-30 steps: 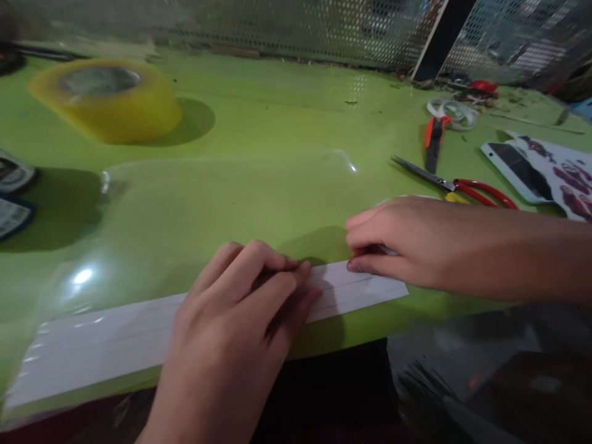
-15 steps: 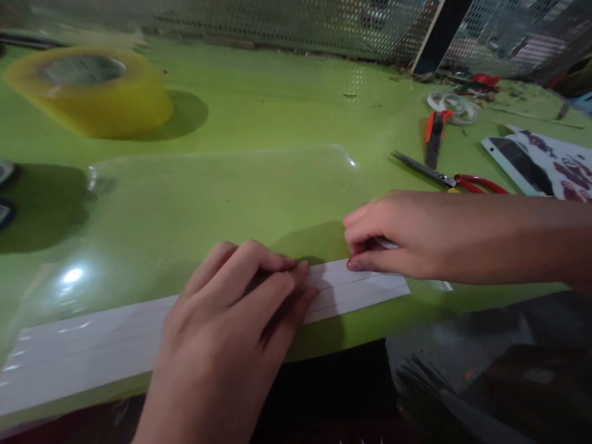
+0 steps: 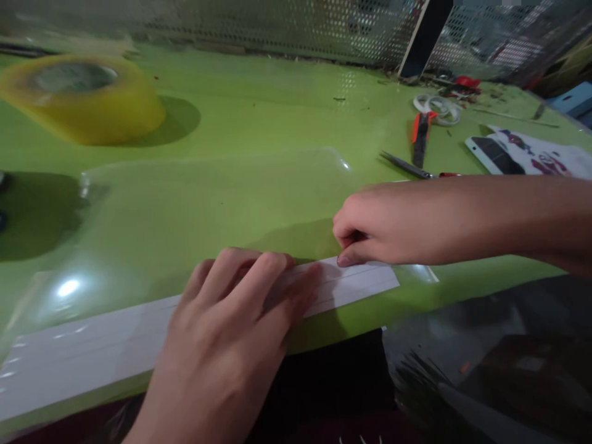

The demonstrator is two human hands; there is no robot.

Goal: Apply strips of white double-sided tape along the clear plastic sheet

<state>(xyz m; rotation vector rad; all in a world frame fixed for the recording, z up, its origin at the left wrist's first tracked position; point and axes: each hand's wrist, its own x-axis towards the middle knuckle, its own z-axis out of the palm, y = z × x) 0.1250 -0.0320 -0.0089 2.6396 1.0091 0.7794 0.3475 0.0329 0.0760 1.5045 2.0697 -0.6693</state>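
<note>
A long white paper strip (image 3: 92,348) with faint lines lies along the front edge of the green table, beside a clear plastic sheet (image 3: 222,203). My left hand (image 3: 235,320) rests over the middle of the strip, its fingers bent and pressed on the paper, the thumb side blurred. Near the strip's right end, my right hand (image 3: 365,228) has its fingers curled, with the thumb tip at the strip's upper edge. Whatever lies inside its curled fingers is hidden.
A yellow tape roll (image 3: 106,111) stands at the back left. Scissors (image 3: 407,165), partly behind the right arm, lie near an orange cutter (image 3: 420,139), white rings (image 3: 437,109) and a phone (image 3: 494,154). A mesh panel (image 3: 277,31) borders the back.
The view has shifted slightly. My right forearm now covers most of the red scissor handles. My left fingers have shifted on the strip, and the white bit in my right hand no longer shows.
</note>
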